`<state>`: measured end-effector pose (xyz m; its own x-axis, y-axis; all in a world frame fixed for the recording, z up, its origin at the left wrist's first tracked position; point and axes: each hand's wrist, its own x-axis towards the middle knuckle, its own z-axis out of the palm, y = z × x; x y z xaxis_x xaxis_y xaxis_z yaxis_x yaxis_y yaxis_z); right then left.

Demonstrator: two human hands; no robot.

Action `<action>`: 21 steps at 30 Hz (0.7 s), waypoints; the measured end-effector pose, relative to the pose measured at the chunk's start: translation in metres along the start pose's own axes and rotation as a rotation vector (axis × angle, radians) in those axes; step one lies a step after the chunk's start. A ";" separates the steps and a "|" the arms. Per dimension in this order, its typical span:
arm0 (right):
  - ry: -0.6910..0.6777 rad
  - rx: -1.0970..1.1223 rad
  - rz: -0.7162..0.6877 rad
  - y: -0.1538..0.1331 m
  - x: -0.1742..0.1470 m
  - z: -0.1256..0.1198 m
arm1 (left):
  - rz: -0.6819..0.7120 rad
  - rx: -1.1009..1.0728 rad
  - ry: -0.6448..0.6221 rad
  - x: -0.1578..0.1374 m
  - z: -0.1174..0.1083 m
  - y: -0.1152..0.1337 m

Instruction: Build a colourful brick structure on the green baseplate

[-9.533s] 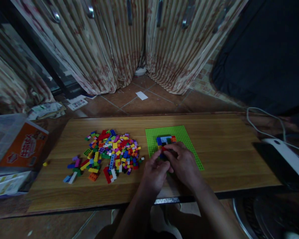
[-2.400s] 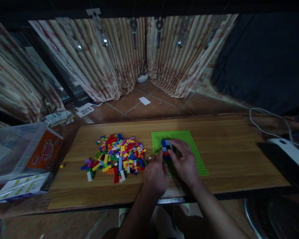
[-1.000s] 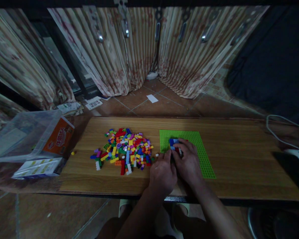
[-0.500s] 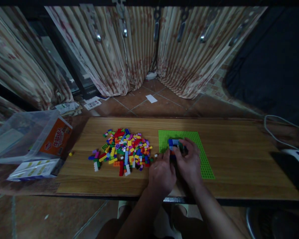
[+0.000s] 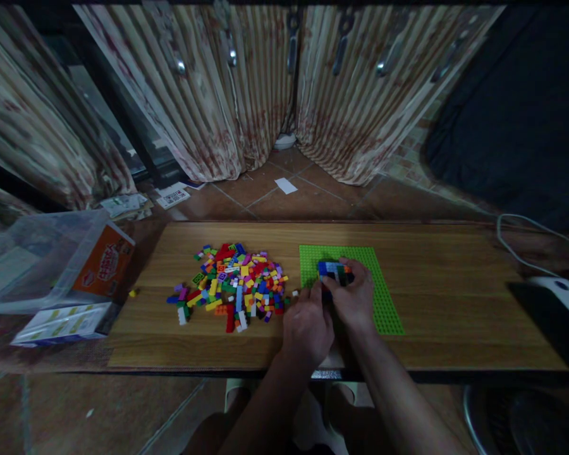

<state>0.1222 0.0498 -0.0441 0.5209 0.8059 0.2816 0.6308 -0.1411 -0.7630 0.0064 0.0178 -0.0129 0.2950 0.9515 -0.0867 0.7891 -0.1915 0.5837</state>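
Observation:
A low structure of toy building bricks [image 5: 330, 268], mostly blue along its far side with a little orange and green at the right, sits on the green studded baseplate [image 5: 384, 303]. My right hand [image 5: 355, 300] is curled round its right and near sides, thumb across the front and fingers at the right end. At the near left corner, my left hand [image 5: 308, 325] has its bent fingers pressed together against the bricks. Both hands hide the near part of the structure. Any small brick between the left fingertips is hidden.
A heap of loose coloured bricks [image 5: 241, 284] lies on the wooden table [image 5: 455, 291], left of the baseplate. One yellow brick [image 5: 133, 293] is farther left. A clear plastic bin [image 5: 42, 253] and a flat box [image 5: 61, 323] stand beyond the left edge. A white cable [image 5: 540, 218] loops at the right.
The right fingers have drawn back slightly, showing more of the structure's far and right side. The left hand stays at the near left corner. The whole view has shifted slightly.

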 end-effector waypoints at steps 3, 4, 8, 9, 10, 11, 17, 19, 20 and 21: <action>0.007 -0.005 -0.017 -0.001 0.002 0.001 | 0.007 0.002 -0.007 -0.001 -0.003 0.002; 0.001 -0.012 -0.019 0.000 0.003 0.001 | 0.008 -0.004 -0.009 -0.002 -0.004 0.002; -0.045 -0.041 -0.002 0.004 0.008 0.000 | -0.017 -0.058 0.000 -0.008 -0.006 0.002; -0.052 -0.037 -0.006 0.006 0.009 0.000 | -0.023 -0.080 0.011 -0.010 -0.006 0.002; -0.051 -0.032 -0.014 0.009 0.009 0.000 | -0.026 -0.103 0.021 -0.013 -0.006 0.001; -0.043 -0.028 -0.024 0.011 0.009 0.000 | -0.026 -0.128 0.032 -0.015 -0.006 0.001; -0.101 -0.074 -0.047 0.019 0.009 0.003 | 0.036 -0.354 0.121 -0.022 -0.011 0.003; -0.133 -0.069 -0.064 0.018 0.008 0.002 | 0.066 -0.444 0.158 -0.022 -0.015 0.005; -0.147 -0.065 -0.078 0.017 0.007 0.002 | 0.081 -0.488 0.173 -0.023 -0.017 0.005; -0.158 -0.065 -0.096 0.016 0.006 0.002 | 0.094 -0.531 0.188 -0.023 -0.019 0.006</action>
<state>0.1341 0.0533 -0.0562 0.3633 0.8969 0.2521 0.7119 -0.0926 -0.6962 -0.0060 -0.0006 0.0083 0.2118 0.9720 0.1022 0.3708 -0.1767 0.9117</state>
